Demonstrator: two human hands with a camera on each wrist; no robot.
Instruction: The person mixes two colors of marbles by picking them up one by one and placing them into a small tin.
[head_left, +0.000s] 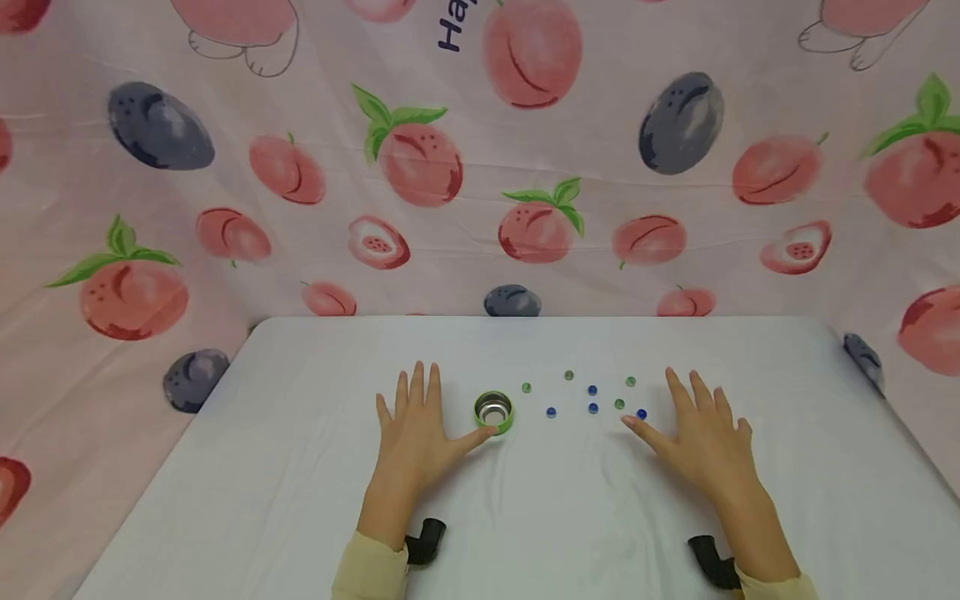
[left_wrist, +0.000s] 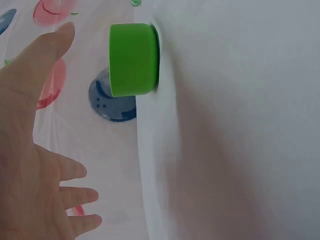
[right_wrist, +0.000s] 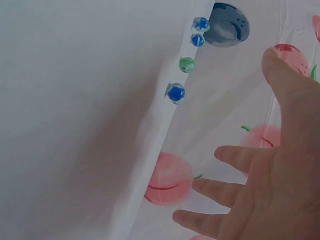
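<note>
In the head view a small cup [head_left: 477, 419], green outside with a shiny metal inside, stands on the white table. Its plain green wall [left_wrist: 132, 60] fills the upper part of the left wrist view. My left hand [head_left: 415, 437] is spread left of the cup; its thumb overlaps the rim in the head view but appears apart in the left wrist view. Right of the cup lie several glass marbles, among them a green marble [head_left: 527, 387] and a blue marble [head_left: 551, 412]. My right hand [head_left: 708, 450], fingers spread and holding nothing, is nearest a blue marble [head_left: 641, 414].
The white cloth-covered table [head_left: 300, 500] has its far edge just beyond the marbles. A fruit-printed curtain [head_left: 450, 283] hangs behind and at both sides. Each wrist carries a black device, such as the left mount [head_left: 427, 542].
</note>
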